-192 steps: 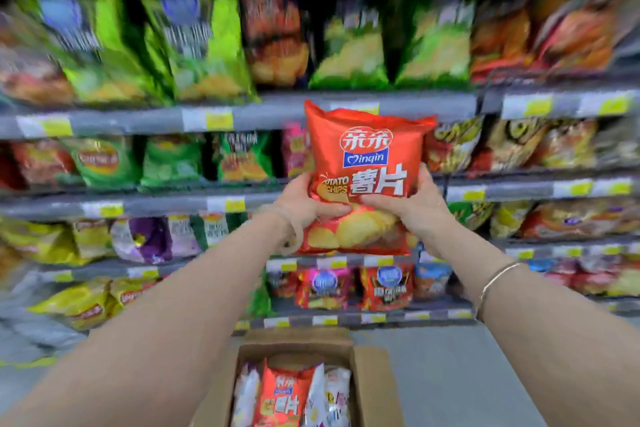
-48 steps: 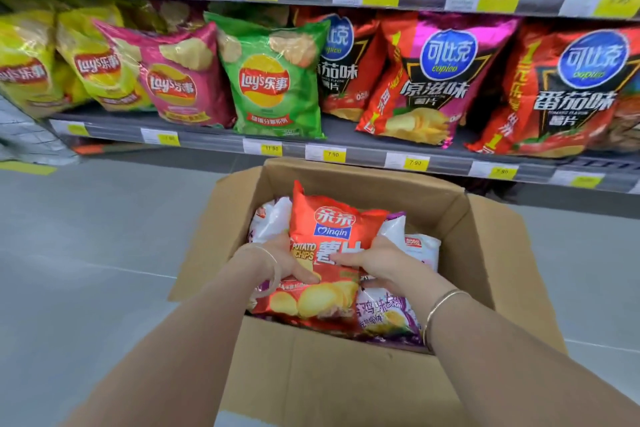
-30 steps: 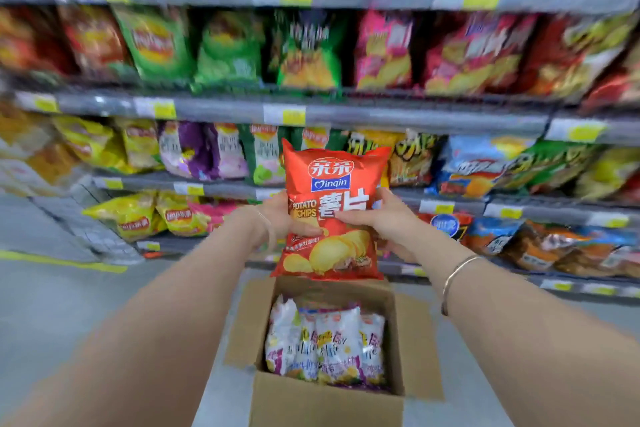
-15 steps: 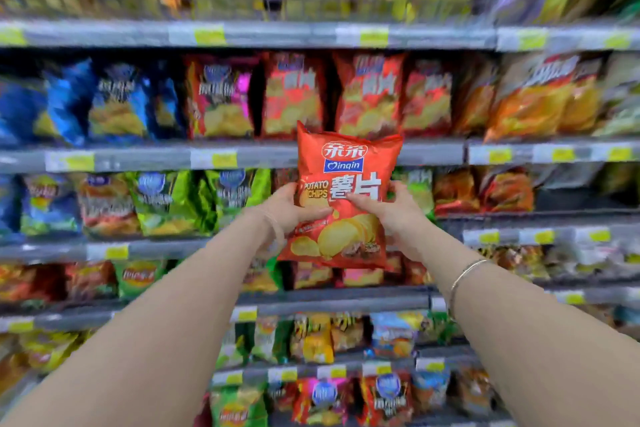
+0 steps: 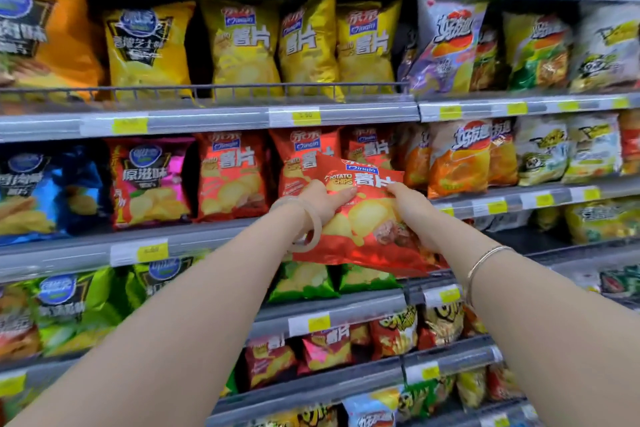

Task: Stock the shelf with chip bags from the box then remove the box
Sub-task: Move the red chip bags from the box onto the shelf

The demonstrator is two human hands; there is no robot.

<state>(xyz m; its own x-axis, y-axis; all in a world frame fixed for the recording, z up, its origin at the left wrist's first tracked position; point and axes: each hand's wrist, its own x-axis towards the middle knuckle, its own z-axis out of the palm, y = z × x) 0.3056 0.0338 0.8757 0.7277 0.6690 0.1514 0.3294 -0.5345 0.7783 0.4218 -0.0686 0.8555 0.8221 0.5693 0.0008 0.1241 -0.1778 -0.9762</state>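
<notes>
A red chip bag (image 5: 367, 218) with potato chips printed on it is held in both hands, tipped forward with its top edge at the shelf row of matching red bags (image 5: 232, 174). My left hand (image 5: 320, 201) grips its left side, and my right hand (image 5: 410, 210) grips its right side. The bag's top reaches in between standing red bags (image 5: 304, 152) on the middle shelf (image 5: 207, 236). The box is out of view.
Yellow bags (image 5: 242, 45) fill the shelf above, behind a wire rail (image 5: 242, 90). Orange bags (image 5: 457, 159) stand to the right, a pink bag (image 5: 152, 180) and blue bag (image 5: 45, 191) to the left. Green bags (image 5: 301, 281) sit on the shelf below.
The bag came up out of the box to shelf height. In the last half second it tipped forward and moved in among the red bags on the middle shelf.
</notes>
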